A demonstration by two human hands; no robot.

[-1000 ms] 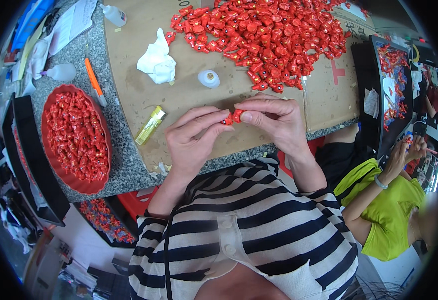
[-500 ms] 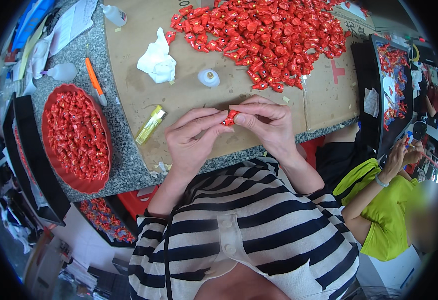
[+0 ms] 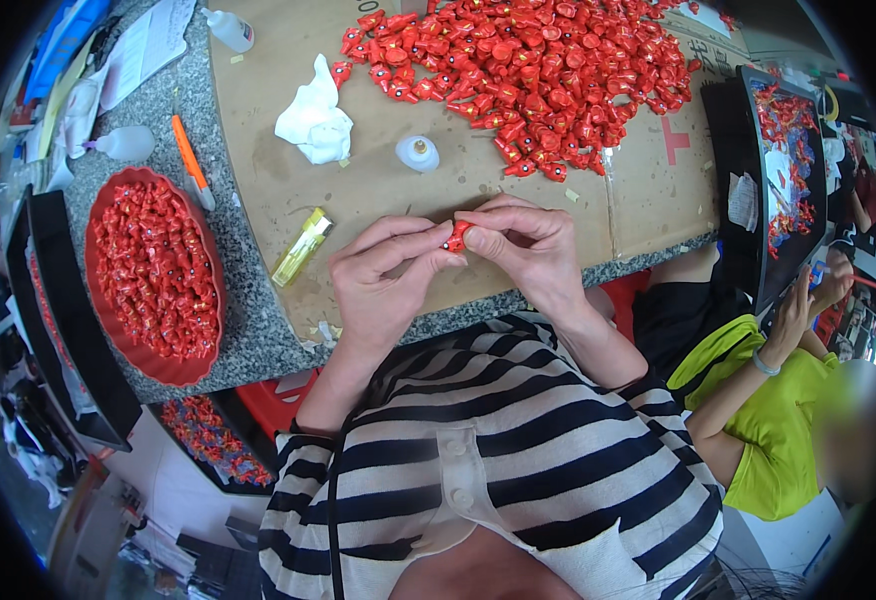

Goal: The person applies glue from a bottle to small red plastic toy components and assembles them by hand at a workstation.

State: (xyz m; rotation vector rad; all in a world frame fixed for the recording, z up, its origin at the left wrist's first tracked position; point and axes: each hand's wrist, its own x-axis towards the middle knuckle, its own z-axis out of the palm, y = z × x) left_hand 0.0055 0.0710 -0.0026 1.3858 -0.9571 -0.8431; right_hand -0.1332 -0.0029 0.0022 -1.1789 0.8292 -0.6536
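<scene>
Red piece: between both hands, over the cardboard on our counter.
Left hand: grip nearly closed, pinching the piece's left side.
Right hand: grip likewise, on its right side — we can't tell how firmly.
Risk: uneven pressure might pop it loose; a forward slip could tip the small bottle — we'd judge.

1. Speckled grey desk, bearing a brown cardboard sheet
2. Beside the sheet: a scalloped red tray, an orange cutter, a white bottle
3. On the cardboard: a heap of red pieces, crumpled tissue, small bottle, yellow lighter
</scene>
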